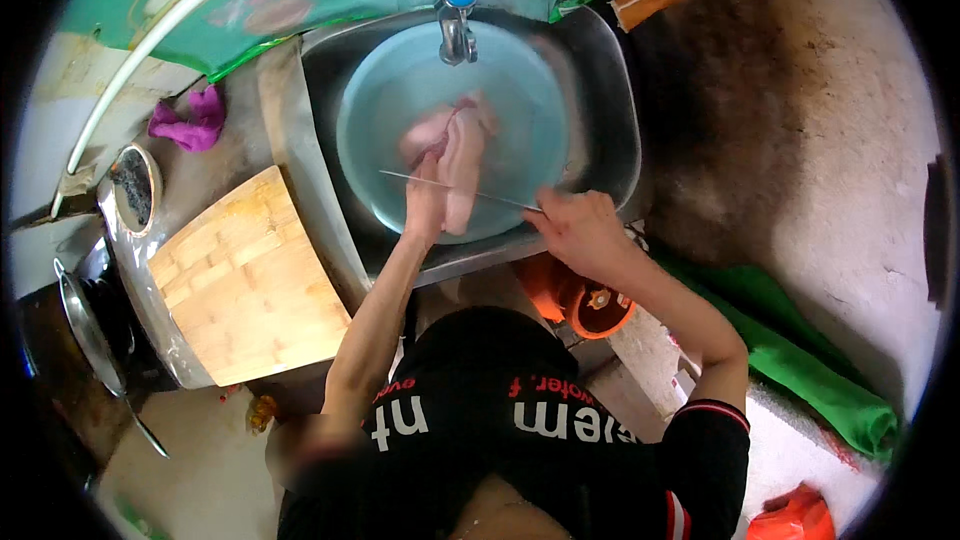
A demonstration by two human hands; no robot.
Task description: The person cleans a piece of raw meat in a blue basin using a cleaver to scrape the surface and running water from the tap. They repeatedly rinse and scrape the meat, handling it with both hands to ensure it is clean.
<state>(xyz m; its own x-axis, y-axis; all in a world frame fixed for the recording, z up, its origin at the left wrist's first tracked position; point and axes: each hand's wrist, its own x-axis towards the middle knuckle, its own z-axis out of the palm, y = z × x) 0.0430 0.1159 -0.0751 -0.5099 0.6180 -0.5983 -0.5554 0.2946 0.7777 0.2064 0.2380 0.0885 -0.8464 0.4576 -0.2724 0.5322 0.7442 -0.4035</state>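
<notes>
A light-blue basin [352, 115] with water stands in the metal sink [625, 130], under the tap [457, 30]. In it lies pale pinkish raw meat [463, 165] that looks like pork with skin and fat, partly under water. My left hand [425, 202] grips the meat at its near left side, its fingertips blurred by the water. A knife [462, 191] is held by its handle in my right hand [585, 230], at the basin's near right rim. Seen nearly edge-on, its blade reaches left across the meat and over my left wrist; whether it touches the meat I cannot tell.
Left of the sink lies a wooden cutting board [250, 285], with a purple cloth [190, 120] farther back. A metal pan [90, 330] sits at the far left. An orange bucket [600, 312] stands below the sink's front edge, and green cloth [790, 350] lies at the right.
</notes>
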